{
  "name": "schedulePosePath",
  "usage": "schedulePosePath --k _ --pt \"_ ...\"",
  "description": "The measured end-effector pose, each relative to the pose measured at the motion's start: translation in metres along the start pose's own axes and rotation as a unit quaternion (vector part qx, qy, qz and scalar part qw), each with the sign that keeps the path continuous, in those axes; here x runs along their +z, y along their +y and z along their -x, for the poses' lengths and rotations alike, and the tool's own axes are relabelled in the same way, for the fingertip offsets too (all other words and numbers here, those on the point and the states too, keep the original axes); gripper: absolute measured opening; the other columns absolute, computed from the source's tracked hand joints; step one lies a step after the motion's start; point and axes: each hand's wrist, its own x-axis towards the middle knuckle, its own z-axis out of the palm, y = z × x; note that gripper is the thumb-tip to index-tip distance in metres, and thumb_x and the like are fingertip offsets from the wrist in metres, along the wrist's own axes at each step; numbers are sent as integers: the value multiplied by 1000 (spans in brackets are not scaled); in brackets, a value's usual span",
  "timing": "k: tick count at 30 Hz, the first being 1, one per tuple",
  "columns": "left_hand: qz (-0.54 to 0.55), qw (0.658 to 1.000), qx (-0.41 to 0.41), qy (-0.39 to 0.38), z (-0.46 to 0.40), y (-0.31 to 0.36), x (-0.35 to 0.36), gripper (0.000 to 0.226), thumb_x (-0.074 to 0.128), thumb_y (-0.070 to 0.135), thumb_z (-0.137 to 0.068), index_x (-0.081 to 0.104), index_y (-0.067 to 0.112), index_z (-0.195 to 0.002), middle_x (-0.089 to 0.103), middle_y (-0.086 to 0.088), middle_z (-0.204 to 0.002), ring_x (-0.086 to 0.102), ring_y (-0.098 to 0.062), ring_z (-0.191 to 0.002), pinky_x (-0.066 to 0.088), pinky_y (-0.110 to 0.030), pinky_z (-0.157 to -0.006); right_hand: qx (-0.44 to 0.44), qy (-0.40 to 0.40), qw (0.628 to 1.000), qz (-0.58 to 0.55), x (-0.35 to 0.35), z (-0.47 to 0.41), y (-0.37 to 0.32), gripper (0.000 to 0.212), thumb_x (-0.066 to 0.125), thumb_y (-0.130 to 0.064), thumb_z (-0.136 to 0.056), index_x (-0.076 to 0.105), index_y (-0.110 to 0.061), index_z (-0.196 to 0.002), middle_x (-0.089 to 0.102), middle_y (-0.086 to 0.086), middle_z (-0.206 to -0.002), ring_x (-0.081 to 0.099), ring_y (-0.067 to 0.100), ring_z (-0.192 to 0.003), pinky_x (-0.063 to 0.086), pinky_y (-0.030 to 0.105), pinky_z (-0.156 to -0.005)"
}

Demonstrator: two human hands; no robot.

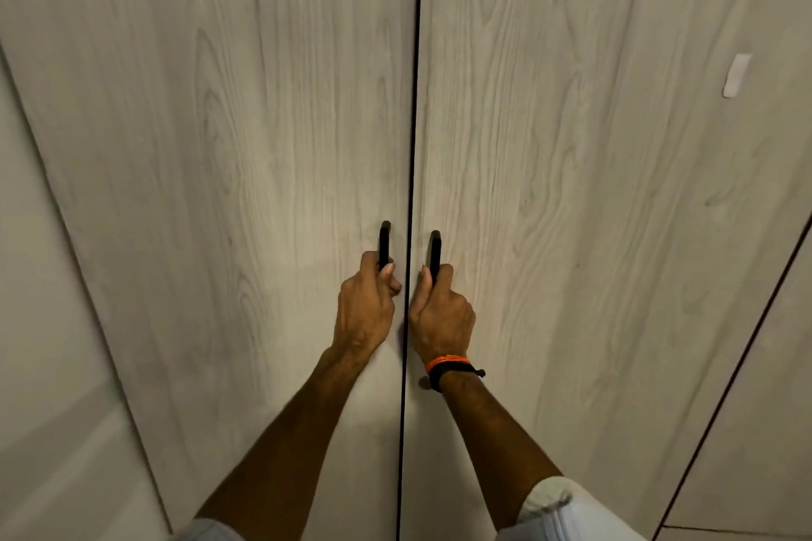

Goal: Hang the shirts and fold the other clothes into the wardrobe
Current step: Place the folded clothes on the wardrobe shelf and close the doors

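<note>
Two pale wood-grain wardrobe doors fill the view, the left door and the right door, meeting at a thin dark gap down the middle. Each has a black vertical bar handle by the gap. My left hand is wrapped around the left handle. My right hand, with an orange and black band on its wrist, is wrapped around the right handle. Both doors look closed. No clothes are in view.
A white wall or panel runs along the far left. Another wardrobe panel adjoins at the lower right. A small white strip is stuck on the right door's upper part.
</note>
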Motion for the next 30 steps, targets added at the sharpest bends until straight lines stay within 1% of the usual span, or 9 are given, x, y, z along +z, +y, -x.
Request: schedulePosePath --k 3,7,9,12,16,20,23,27,30 --pt "48 999 -7 -4 -4 -5 7 18 41 23 -104 54 11 -104 66 3 -79 67 -12 -75 59 -33 -72 5 14 1000 7 -5 -2 -2 42 35 -44 -100 58 -10 -88 44 -5 -50 40 14 -36 34 23 -38" --pt "47 999 8 3 -6 -10 8 19 41 24 -104 56 12 -100 66 4 -75 68 -14 -72 59 -38 -70 16 81 996 -21 -9 -18 -6 30 60 -44 -94 60 -14 -97 61 -5 -70 55 13 -51 44 26 -47" --pt "35 999 23 11 -6 -7 5 23 41 28 -104 56 12 -98 66 3 -74 66 -13 -70 56 -34 -67 -38 114 993 -3 0 -25 -4 29 59 -40 -94 56 -12 -101 64 3 -86 58 16 -61 46 29 -50" --pt "2 999 47 24 -10 -7 7 39 33 45 -102 54 12 -101 65 0 -72 64 -14 -64 55 -35 -59 -96 163 981 41 17 -26 5 30 48 -39 -100 48 -11 -109 63 11 -100 54 21 -79 44 33 -65" --pt "-45 993 72 77 -19 -16 16 50 26 48 -101 55 8 -97 61 -4 -61 58 -19 -50 51 -40 -48 -109 184 976 30 22 -27 10 28 42 -38 -101 48 -11 -108 61 10 -91 49 21 -75 38 32 -65" --pt "-53 985 113 120 -23 -20 20 46 30 40 -102 57 4 -90 56 -4 -53 49 -18 -39 38 -28 -36 -101 181 977 38 34 -35 13 23 51 -32 -97 56 -10 -99 59 5 -74 49 19 -60 38 32 -58" --pt "-59 984 121 113 -24 -20 18 47 30 40 -101 57 3 -90 53 -4 -52 47 -17 -38 31 -23 -37 -57 144 987 41 39 -38 14 32 51 -34 -96 67 -6 -96 63 4 -68 52 20 -53 40 30 -56" --pt "-45 992 72 91 -21 -22 22 63 20 59 -99 56 8 -98 60 -5 -57 56 -20 -45 49 -38 -43 -46 118 992 18 31 -35 9 41 44 -39 -99 68 -6 -97 64 6 -67 56 21 -51 47 29 -49" --pt "-36 996 50 60 -20 -25 22 68 14 66 -96 54 12 -102 62 -3 -60 59 -20 -49 52 -42 -48 -26 93 995 36 22 -31 4 42 41 -43 -99 65 -8 -94 58 2 -57 51 17 -41 39 23 -39"
